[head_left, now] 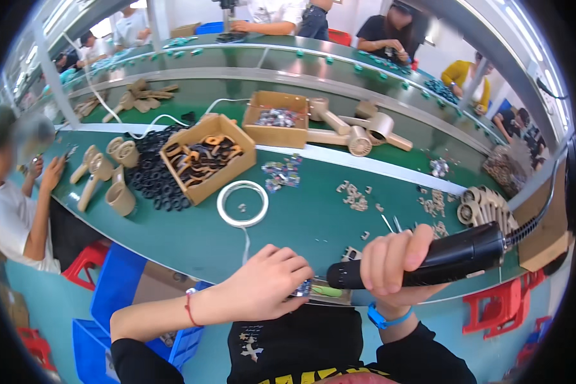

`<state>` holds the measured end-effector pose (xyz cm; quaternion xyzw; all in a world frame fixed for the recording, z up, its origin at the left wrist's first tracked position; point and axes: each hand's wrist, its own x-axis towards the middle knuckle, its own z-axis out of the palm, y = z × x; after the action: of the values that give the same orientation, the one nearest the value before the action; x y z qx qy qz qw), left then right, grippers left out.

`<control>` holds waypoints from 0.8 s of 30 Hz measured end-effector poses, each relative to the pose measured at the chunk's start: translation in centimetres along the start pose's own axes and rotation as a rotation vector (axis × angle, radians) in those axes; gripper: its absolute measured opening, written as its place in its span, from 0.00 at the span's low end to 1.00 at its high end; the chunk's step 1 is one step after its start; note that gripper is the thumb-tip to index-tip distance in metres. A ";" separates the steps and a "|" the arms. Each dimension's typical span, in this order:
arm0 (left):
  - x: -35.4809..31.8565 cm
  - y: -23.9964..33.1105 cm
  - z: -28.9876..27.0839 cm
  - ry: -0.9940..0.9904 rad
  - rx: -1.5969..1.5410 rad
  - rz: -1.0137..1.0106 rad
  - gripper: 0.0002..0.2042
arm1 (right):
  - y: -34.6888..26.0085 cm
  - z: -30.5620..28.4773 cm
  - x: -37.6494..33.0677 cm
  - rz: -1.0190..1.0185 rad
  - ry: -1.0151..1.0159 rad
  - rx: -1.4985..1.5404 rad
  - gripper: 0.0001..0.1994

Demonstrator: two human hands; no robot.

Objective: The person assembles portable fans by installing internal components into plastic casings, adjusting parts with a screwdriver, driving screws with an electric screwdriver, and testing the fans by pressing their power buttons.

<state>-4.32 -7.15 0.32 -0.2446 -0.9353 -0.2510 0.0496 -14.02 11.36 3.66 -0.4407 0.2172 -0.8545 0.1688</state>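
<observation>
While the right hand (393,259) wraps its curled fingers fully around the tool (467,253), the left hand (269,281) is half closed, its bent fingers on a small part (303,289) mostly hidden beneath them. Held above the near edge of the bench (301,230), in front of the person's torso, the tool lies nearly level. Its long axis slants gently down from upper right to lower left, the blunt end pointing toward the left hand and just beside it, the cable end pointing right. It is a thick cylinder, black, with a soft sheen along its upper side and a small pale mark low on the body. A black cable (544,208), ribbed where it meets the tool, curves up to the right.

What shows of the part is shiny, silver and bluish; its long axis cannot be told. A bright green piece (326,291) sits between the left hand and the tool, too covered to identify. Beyond the left hand, a white roll (222,202) lies on the bench.
</observation>
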 end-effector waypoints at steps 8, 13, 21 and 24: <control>0.3 -0.8 1.1 0.113 -0.177 0.011 0.16 | -0.5 0.3 1.0 0.039 -0.083 -0.159 0.17; 0.5 -1.4 0.9 0.163 -0.185 -0.021 0.16 | -1.7 -1.9 3.4 0.162 -0.436 -0.108 0.12; 0.2 -1.5 1.5 0.119 -0.193 -0.072 0.16 | 0.3 -3.3 3.5 0.158 -0.548 -0.002 0.06; 0.1 -1.2 1.7 0.119 -0.196 -0.074 0.17 | -0.1 -2.8 3.2 0.215 -0.573 -0.062 0.05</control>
<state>-4.98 -7.16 -1.71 -0.1983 -0.9100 -0.3569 0.0715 -18.09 10.50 4.41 -0.6431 0.2321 -0.6656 0.2992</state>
